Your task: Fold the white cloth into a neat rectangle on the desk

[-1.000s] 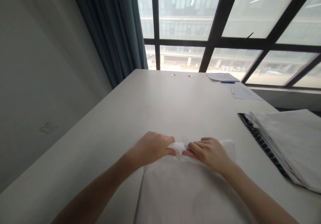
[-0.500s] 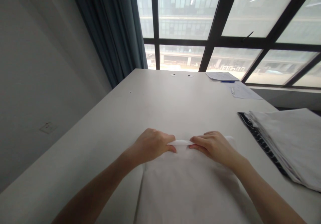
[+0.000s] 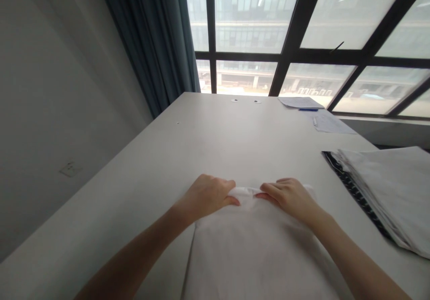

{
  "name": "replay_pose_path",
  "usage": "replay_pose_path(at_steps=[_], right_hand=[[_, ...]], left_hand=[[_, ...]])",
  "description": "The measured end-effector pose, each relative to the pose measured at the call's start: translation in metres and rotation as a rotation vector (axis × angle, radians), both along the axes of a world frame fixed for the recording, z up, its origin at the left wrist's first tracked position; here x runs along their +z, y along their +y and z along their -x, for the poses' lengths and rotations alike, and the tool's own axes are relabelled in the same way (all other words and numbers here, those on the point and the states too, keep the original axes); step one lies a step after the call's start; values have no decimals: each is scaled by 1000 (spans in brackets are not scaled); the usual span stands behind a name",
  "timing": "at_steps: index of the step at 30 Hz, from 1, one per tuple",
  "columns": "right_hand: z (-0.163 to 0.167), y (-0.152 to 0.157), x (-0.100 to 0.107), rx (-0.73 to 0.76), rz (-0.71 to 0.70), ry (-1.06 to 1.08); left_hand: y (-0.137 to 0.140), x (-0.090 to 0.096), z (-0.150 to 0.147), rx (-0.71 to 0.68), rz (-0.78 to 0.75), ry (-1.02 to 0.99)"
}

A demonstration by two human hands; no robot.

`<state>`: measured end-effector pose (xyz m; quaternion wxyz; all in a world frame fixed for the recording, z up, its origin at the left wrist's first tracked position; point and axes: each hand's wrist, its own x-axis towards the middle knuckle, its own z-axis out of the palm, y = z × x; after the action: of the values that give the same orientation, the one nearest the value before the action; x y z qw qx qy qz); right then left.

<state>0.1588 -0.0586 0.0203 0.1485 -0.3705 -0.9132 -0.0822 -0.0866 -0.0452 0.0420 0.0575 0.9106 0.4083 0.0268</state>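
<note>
A white cloth (image 3: pixel 258 250) lies in front of me on the table, running off the bottom of the view. What kind of item it is, I cannot make out. At its far edge, my left hand (image 3: pixel 210 194) pinches the fabric between thumb and fingers. My right hand (image 3: pixel 289 197) grips the same edge a short way to the right, thumb below and fingers on top. Between the two hands the edge looks bunched or folded over. Fingertips are partly hidden in the fabric.
A stack of white folded cloth (image 3: pixel 396 188) on a black patterned piece (image 3: pixel 352 192) lies to the right. Papers (image 3: pixel 300 102) and a blue pen (image 3: pixel 308 110) rest at the far right of the white table (image 3: pixel 215 134). Behind stand a window and a dark curtain (image 3: pixel 154 35).
The cloth edge between my hands has shifted from a smooth roll to a more crumpled shape. My hands have moved slightly apart. The whole view has shifted a little.
</note>
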Motion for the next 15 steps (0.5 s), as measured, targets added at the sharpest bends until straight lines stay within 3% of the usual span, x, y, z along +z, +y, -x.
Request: replay_pose_path(at_steps=[7,15], right_hand=[[2,-1,-4,25,-49,-45],[-8,7,-4,-24,66,-40]], left_hand=[[8,-20,-11,-48,-54,20],[15,-36,-6,-102,-199,-73]])
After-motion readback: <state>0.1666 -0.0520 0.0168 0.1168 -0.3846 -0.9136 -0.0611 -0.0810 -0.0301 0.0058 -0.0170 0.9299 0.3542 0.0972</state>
